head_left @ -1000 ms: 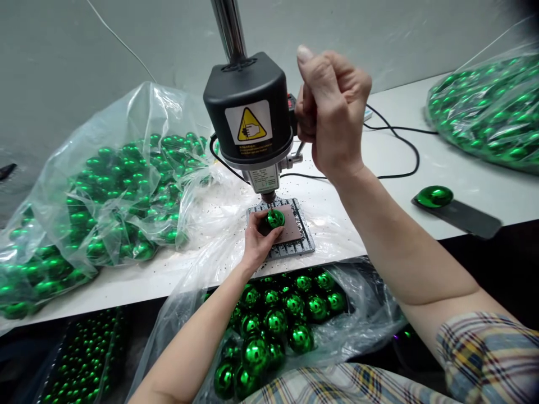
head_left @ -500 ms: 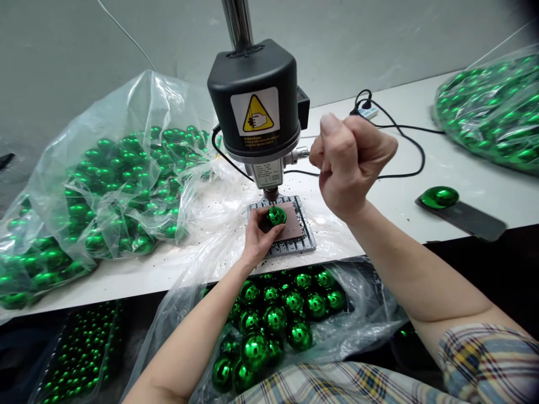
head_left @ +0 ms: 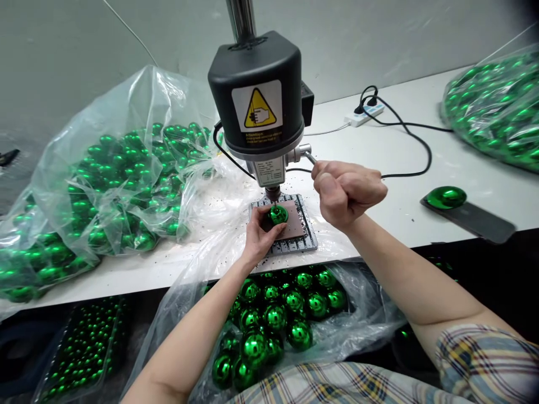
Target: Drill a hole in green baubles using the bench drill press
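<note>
A black bench drill press [head_left: 255, 84] with a yellow warning label stands over a slotted metal base [head_left: 303, 238]. My left hand [head_left: 260, 234] pinches a shiny green ball ornament [head_left: 278, 214] on the brownish pad [head_left: 295, 220] lying on that base. The drill chuck [head_left: 273, 193] is directly above the ball, and its bit meets the top; how deep it goes I cannot tell. At the drill's right side my right hand [head_left: 347, 191] is closed in a fist round the feed lever [head_left: 310, 157]. Dark chips lie scattered round the base.
Clear plastic bags of green balls lie at the left [head_left: 126, 168] and far right [head_left: 497, 106]. Another open bag [head_left: 362, 314] of balls sits below the table edge. A phone [head_left: 484, 221] bears one ball [head_left: 446, 196]. A black cable runs to a power strip [head_left: 364, 115].
My right hand has come down with the feed lever, which now slants lower. My left hand keeps the ball in the same place. The view has shifted slightly.
</note>
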The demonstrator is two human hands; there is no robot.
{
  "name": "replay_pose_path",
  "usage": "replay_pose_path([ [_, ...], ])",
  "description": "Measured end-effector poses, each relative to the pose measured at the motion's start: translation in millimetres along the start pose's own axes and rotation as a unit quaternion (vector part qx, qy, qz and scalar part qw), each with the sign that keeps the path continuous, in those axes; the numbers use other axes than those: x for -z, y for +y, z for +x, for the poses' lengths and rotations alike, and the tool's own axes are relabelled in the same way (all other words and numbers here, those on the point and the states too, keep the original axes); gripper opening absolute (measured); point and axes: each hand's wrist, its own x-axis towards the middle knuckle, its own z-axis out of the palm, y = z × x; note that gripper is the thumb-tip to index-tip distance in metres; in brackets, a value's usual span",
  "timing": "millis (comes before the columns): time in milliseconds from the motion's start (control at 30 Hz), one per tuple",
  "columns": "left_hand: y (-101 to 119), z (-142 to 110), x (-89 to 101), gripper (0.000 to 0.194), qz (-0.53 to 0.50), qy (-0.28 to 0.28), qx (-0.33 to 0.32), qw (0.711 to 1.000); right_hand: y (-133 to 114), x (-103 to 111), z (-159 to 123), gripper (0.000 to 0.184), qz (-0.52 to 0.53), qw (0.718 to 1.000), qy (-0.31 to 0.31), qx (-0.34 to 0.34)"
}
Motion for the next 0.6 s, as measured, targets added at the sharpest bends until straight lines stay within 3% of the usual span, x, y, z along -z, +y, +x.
replay_pose_path([
  [167, 0.0, -0.9, 1.8, 0.050, 0.009, 0.002, -0.005, 1.000, 1.8, 2.8, -6.2, 0.049, 0.044, 0.996, -0.046, 0.062],
  [233, -1.9, -0.4, 2.0, 0.050, 0.008, 0.001, -0.004, 1.000, -1.4, 0.2, -2.6, 0.051, 0.045, 0.997, -0.041, 0.048],
  [367, -1.9, 2.9, -0.2, 0.049, 0.001, -0.001, 0.001, 1.000, -6.3, -16.0, 34.3, 0.056, 0.023, 0.994, 0.067, -0.084],
  [500, 27.0, -5.9, 10.0, 0.046, 0.065, 0.030, 0.014, 0.997, -0.6, -31.6, 83.3, 0.059, 0.072, 0.964, 0.050, -0.251],
  [567, 54.4, -18.1, 25.7, 0.043, 0.126, -0.036, 0.029, 0.991, 3.8, -34.0, 94.9, 0.060, 0.097, 0.951, 0.043, -0.292],
  [600, 68.8, -24.6, 35.4, 0.043, 0.146, -0.125, 0.039, 0.981, 5.6, -34.1, 96.9, 0.060, 0.102, 0.948, 0.042, -0.298],
])
